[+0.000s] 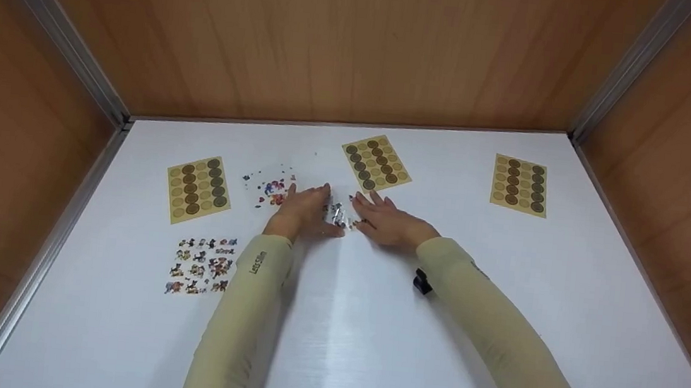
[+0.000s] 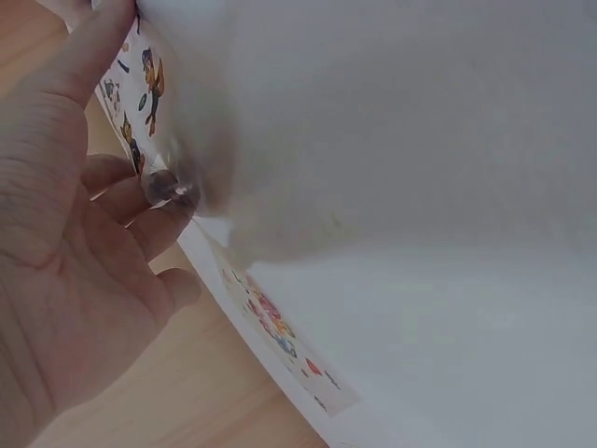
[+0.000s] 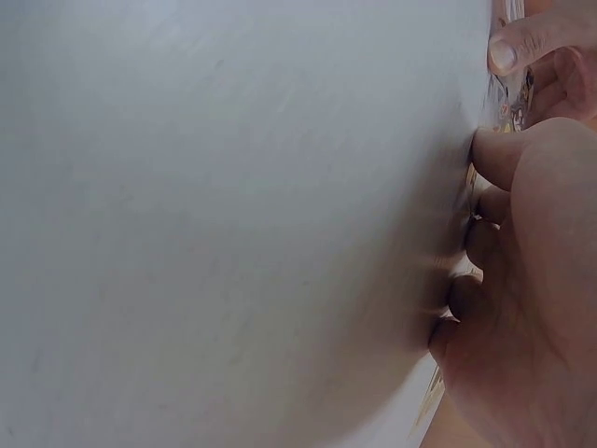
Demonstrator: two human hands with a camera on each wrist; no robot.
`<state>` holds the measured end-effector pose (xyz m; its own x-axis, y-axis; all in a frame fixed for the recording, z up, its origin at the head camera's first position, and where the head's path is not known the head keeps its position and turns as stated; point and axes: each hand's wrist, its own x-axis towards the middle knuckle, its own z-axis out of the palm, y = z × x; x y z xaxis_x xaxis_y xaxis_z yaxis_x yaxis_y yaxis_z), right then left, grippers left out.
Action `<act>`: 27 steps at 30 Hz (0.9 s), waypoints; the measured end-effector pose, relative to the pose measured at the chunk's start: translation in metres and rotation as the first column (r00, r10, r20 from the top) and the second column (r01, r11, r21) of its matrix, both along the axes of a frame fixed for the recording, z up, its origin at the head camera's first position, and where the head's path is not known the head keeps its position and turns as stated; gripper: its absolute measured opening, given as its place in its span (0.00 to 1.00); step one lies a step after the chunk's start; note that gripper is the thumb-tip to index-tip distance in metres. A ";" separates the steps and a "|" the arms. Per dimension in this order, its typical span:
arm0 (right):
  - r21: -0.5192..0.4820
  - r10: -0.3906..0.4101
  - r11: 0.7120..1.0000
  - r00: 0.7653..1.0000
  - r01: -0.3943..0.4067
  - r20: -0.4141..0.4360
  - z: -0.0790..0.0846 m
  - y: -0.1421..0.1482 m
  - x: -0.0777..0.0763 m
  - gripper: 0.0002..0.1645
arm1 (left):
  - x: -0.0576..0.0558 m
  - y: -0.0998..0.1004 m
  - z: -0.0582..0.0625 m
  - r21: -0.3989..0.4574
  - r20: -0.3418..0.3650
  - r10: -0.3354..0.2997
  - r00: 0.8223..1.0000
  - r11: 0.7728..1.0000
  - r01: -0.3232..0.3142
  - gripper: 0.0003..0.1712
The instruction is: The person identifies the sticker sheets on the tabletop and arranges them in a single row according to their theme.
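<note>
A clear sticker sheet [image 1: 338, 213] with small cartoon figures lies on the white table between the two hands, shiny and partly covered by them. My left hand [image 1: 305, 212] is spread at its left side, with the thumb stretched toward the near edge. In the left wrist view, the fingers [image 2: 168, 219] of that hand touch the table around the sheet [image 2: 149, 84]. From the right, my right hand [image 1: 390, 223] rests with straight fingers on the sheet's right part. The right wrist view shows its fingertips [image 3: 480, 243] pressed down on the surface.
Gold sheets of round stickers lie at the left [image 1: 199, 190], back middle [image 1: 377, 163] and right [image 1: 520, 185]. A colourful clear sticker sheet [image 1: 273, 190] is beside the left hand; another figure sheet [image 1: 202, 266] lies nearer. Wooden walls [image 1: 359, 49] enclose the table [image 1: 331, 345].
</note>
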<state>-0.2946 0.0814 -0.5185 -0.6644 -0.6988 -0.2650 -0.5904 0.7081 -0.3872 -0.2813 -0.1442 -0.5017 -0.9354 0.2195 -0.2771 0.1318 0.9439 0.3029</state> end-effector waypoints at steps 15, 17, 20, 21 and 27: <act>0.010 0.003 1.000 1.000 -0.003 0.027 0.000 0.000 -0.002 0.39 | 0.004 0.008 0.009 0.023 -0.032 -0.038 0.999 0.999 0.039 0.59; 0.008 0.013 1.000 1.000 -0.014 0.022 0.000 0.001 -0.002 0.39 | 0.004 0.009 0.008 0.032 -0.030 -0.038 0.999 0.999 0.039 0.59; 0.010 0.027 1.000 1.000 -0.027 0.010 0.000 0.001 -0.002 0.39 | 0.002 0.011 0.008 0.032 -0.026 -0.032 0.999 0.999 0.033 0.58; 0.011 0.026 1.000 1.000 -0.026 0.009 0.000 0.000 -0.002 0.39 | 0.002 0.011 0.008 0.032 -0.028 -0.033 0.999 0.999 0.034 0.58; 0.033 0.007 0.999 1.000 -0.008 0.004 0.000 -0.002 -0.002 0.39 | 0.003 0.012 0.010 0.054 -0.043 -0.036 0.998 0.998 0.038 0.59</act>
